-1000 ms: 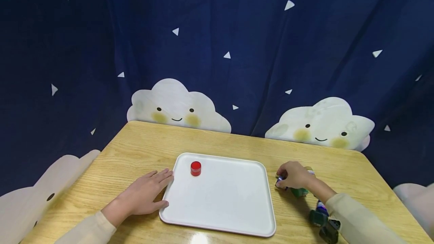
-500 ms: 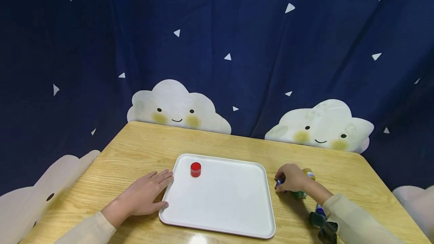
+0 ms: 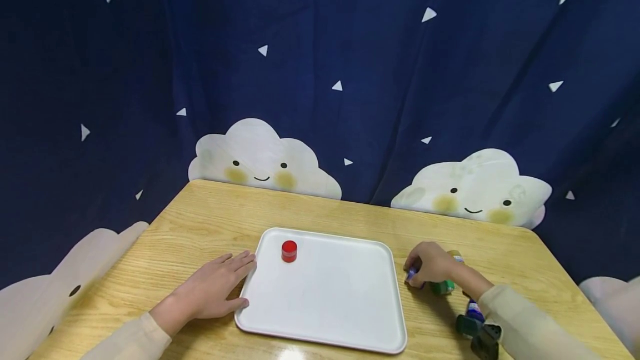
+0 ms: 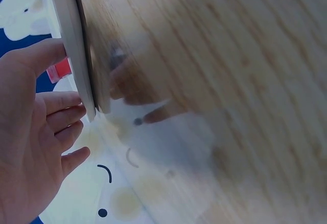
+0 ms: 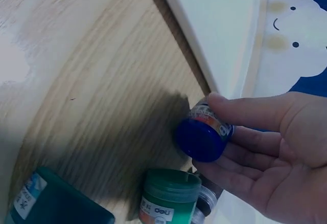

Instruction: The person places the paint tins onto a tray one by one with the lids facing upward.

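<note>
My left hand [image 3: 217, 285] lies at the left side of a white tray [image 3: 330, 299], its fairly straight fingers touching the rim. Inside the tray, near the far left corner, stands a small red-lidded jar [image 3: 289, 251]. Right of the tray, my right hand [image 3: 431, 263] pinches a small blue paint jar [image 5: 202, 137] between thumb and fingers. That jar is tilted, its blue lid end facing the right wrist camera and a printed label round its side. Close by it is a green paint jar [image 5: 171, 196] with a white label, partly hidden by the right hand in the head view.
A yellowish jar [image 3: 456, 256] shows behind the right wrist. Nearer the right sleeve are another blue jar [image 3: 474, 310], a dark green container [image 3: 468, 325] and a black object [image 3: 486, 341]. A dark blue curtain [image 3: 310, 71] with clouds hangs behind the wooden table [image 3: 220, 210].
The blue jar in my right hand has turned a little between the fingers, with the hand shifting slightly. My left hand, the tray and the red-lidded jar have stayed put.
</note>
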